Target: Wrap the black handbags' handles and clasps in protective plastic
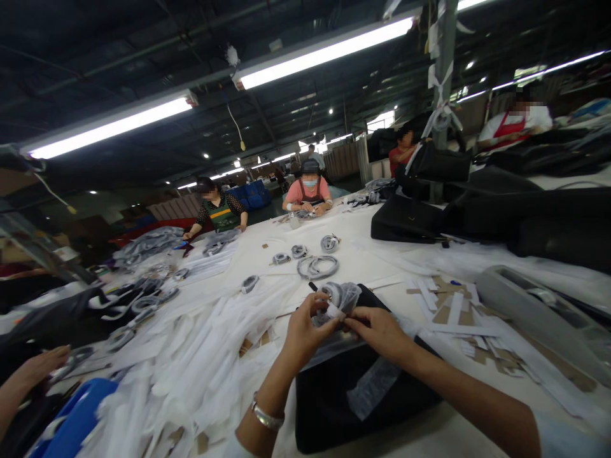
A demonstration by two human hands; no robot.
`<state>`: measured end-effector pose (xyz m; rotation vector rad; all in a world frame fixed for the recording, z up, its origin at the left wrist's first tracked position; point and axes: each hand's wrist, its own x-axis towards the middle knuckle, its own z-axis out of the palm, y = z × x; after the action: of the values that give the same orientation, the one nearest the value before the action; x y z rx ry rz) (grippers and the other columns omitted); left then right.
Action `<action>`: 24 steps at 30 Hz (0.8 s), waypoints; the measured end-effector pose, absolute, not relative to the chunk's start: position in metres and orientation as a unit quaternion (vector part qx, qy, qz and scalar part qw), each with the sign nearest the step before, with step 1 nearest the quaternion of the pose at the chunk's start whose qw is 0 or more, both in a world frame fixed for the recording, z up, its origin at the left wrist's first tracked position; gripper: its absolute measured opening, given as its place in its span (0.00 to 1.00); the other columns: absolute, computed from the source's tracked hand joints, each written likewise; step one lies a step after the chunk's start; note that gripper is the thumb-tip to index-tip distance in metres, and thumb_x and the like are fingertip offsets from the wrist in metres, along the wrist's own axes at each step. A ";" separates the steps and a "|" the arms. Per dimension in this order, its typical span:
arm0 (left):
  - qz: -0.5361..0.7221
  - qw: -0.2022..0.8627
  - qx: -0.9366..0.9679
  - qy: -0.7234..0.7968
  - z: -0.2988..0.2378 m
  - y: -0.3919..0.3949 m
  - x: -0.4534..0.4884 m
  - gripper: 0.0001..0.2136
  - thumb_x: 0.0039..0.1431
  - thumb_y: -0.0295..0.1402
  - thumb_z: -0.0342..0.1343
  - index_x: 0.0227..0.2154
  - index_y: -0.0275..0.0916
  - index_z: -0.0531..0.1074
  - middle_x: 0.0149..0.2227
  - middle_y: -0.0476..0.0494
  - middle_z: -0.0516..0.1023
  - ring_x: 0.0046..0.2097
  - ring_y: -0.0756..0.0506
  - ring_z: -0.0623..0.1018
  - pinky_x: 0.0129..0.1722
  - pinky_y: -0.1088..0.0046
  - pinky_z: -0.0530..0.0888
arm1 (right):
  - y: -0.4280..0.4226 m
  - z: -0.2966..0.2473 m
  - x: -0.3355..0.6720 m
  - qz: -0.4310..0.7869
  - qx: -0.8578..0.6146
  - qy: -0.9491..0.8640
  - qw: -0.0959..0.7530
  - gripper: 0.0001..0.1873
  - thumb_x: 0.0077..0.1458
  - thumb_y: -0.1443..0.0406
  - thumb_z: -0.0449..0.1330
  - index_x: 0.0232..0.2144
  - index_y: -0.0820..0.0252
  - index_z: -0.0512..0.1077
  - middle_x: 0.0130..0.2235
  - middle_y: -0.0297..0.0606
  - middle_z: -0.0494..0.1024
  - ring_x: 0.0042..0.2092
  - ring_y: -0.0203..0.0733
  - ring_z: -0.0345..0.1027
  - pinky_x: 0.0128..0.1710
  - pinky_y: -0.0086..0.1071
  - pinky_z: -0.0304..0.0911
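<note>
Over a black bag (363, 407) lying in front of me, I hold a coiled grey strap (338, 294) partly wrapped in clear plastic. My left hand (305, 324) has its fingers closed around the coil's left side and a white strip (335, 312). My right hand (382, 332) meets it from the right, thumb and finger pinched at the strip's lower edge. Exactly which layer each fingertip grips is too small to tell. Below the hands, a clear plastic sleeve (375, 386) rests on the bag.
Coiled straps (317, 267) lie farther up the white table (272, 238). White strips (191, 356) are heaped left; cardboard and paper strips (458, 312) lie right, beside a grey plastic tray (539, 305). Black bags (410, 216) stand behind. Co-workers sit across; another person's hand (41, 369) reaches in left.
</note>
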<state>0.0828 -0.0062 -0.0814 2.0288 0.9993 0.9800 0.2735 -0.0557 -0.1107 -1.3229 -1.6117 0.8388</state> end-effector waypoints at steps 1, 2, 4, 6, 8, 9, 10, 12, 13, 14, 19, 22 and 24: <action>0.371 0.343 0.773 0.385 -0.082 -0.005 0.082 0.22 0.49 0.29 0.65 0.47 0.43 0.68 0.43 0.45 0.80 0.47 0.43 0.79 0.48 0.67 0.73 | -0.056 -0.111 0.273 0.314 -0.538 -0.652 0.432 0.15 0.60 0.57 0.56 0.30 0.59 0.78 0.25 0.33 0.77 0.29 0.39 0.70 0.30 0.29 0.59; 0.368 0.354 0.769 0.385 -0.083 -0.003 0.082 0.21 0.49 0.29 0.65 0.47 0.42 0.68 0.42 0.45 0.80 0.46 0.43 0.79 0.47 0.67 0.73 | -0.055 -0.111 0.272 0.303 -0.540 -0.656 0.432 0.15 0.60 0.58 0.55 0.30 0.58 0.78 0.25 0.32 0.77 0.29 0.39 0.71 0.30 0.29 0.59; 0.360 0.381 0.761 0.382 -0.083 0.002 0.080 0.21 0.50 0.29 0.65 0.48 0.41 0.67 0.42 0.43 0.80 0.44 0.43 0.80 0.45 0.68 0.74 | -0.054 -0.110 0.269 0.299 -0.530 -0.662 0.438 0.14 0.61 0.59 0.55 0.30 0.58 0.78 0.26 0.32 0.78 0.29 0.39 0.72 0.31 0.29 0.60; 0.357 0.408 0.752 0.376 -0.083 0.006 0.077 0.21 0.50 0.31 0.65 0.47 0.40 0.67 0.42 0.42 0.80 0.43 0.43 0.80 0.43 0.69 0.74 | -0.049 -0.107 0.268 0.297 -0.516 -0.671 0.441 0.14 0.61 0.59 0.54 0.31 0.58 0.78 0.27 0.33 0.79 0.29 0.39 0.72 0.32 0.30 0.61; 0.354 0.443 0.736 0.369 -0.080 0.010 0.075 0.21 0.51 0.32 0.66 0.47 0.39 0.67 0.42 0.40 0.80 0.42 0.44 0.80 0.41 0.70 0.74 | -0.042 -0.104 0.269 0.285 -0.519 -0.679 0.433 0.14 0.61 0.59 0.54 0.34 0.57 0.78 0.28 0.33 0.79 0.29 0.39 0.73 0.33 0.30 0.62; 0.349 0.465 0.727 0.366 -0.079 0.010 0.075 0.22 0.51 0.33 0.66 0.48 0.39 0.67 0.43 0.40 0.80 0.42 0.44 0.80 0.40 0.71 0.74 | -0.037 -0.104 0.271 0.276 -0.529 -0.680 0.426 0.13 0.60 0.59 0.55 0.35 0.57 0.78 0.28 0.34 0.80 0.29 0.40 0.73 0.33 0.30 0.62; 0.339 0.489 0.718 0.362 -0.076 0.011 0.075 0.22 0.51 0.34 0.66 0.48 0.39 0.66 0.43 0.40 0.80 0.41 0.45 0.80 0.39 0.71 0.74 | -0.031 -0.104 0.274 0.269 -0.542 -0.678 0.418 0.13 0.59 0.59 0.56 0.34 0.58 0.79 0.27 0.35 0.80 0.30 0.40 0.73 0.33 0.30 0.62; 0.314 0.528 0.706 0.353 -0.072 0.011 0.076 0.24 0.51 0.35 0.67 0.50 0.40 0.65 0.43 0.41 0.80 0.40 0.45 0.80 0.37 0.72 0.74 | -0.020 -0.107 0.281 0.267 -0.564 -0.670 0.402 0.12 0.56 0.60 0.57 0.30 0.59 0.79 0.26 0.38 0.79 0.29 0.42 0.73 0.31 0.31 0.62; 0.303 0.543 0.702 0.347 -0.069 0.011 0.077 0.25 0.51 0.36 0.67 0.50 0.40 0.65 0.43 0.41 0.80 0.40 0.45 0.80 0.37 0.73 0.74 | -0.014 -0.108 0.285 0.274 -0.568 -0.669 0.393 0.11 0.55 0.61 0.58 0.28 0.60 0.78 0.24 0.39 0.79 0.27 0.42 0.72 0.30 0.31 0.62; 0.299 0.552 0.699 0.343 -0.067 0.012 0.078 0.26 0.51 0.36 0.68 0.50 0.40 0.65 0.43 0.40 0.80 0.40 0.45 0.80 0.37 0.73 0.74 | -0.010 -0.110 0.288 0.287 -0.565 -0.672 0.384 0.11 0.54 0.62 0.59 0.26 0.60 0.78 0.23 0.39 0.78 0.26 0.42 0.72 0.29 0.31 0.62; 0.317 0.550 0.680 0.368 -0.054 0.035 0.078 0.25 0.56 0.40 0.64 0.53 0.39 0.65 0.43 0.40 0.80 0.42 0.44 0.79 0.38 0.72 0.74 | -0.004 -0.098 0.296 0.433 -0.484 -0.669 0.362 0.18 0.60 0.57 0.54 0.44 0.59 0.78 0.39 0.41 0.83 0.37 0.43 0.77 0.34 0.31 0.70; 0.302 0.510 0.708 0.385 -0.046 0.066 0.076 0.22 0.60 0.42 0.59 0.55 0.39 0.66 0.42 0.41 0.80 0.41 0.45 0.79 0.39 0.71 0.74 | -0.003 -0.080 0.306 0.486 -0.434 -0.649 0.394 0.23 0.58 0.54 0.58 0.53 0.56 0.73 0.51 0.40 0.79 0.48 0.48 0.75 0.44 0.37 0.71; 0.289 0.477 0.727 0.400 -0.042 0.094 0.077 0.21 0.61 0.42 0.56 0.55 0.40 0.68 0.42 0.41 0.80 0.42 0.43 0.80 0.40 0.68 0.76 | 0.003 -0.074 0.317 0.408 -0.480 -0.666 0.399 0.20 0.57 0.54 0.59 0.48 0.54 0.77 0.49 0.38 0.80 0.50 0.50 0.73 0.51 0.40 0.68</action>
<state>0.0768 0.0940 -0.0421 1.7769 0.9778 0.7060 0.3174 0.0025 -0.0740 -1.2148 -1.6861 1.0326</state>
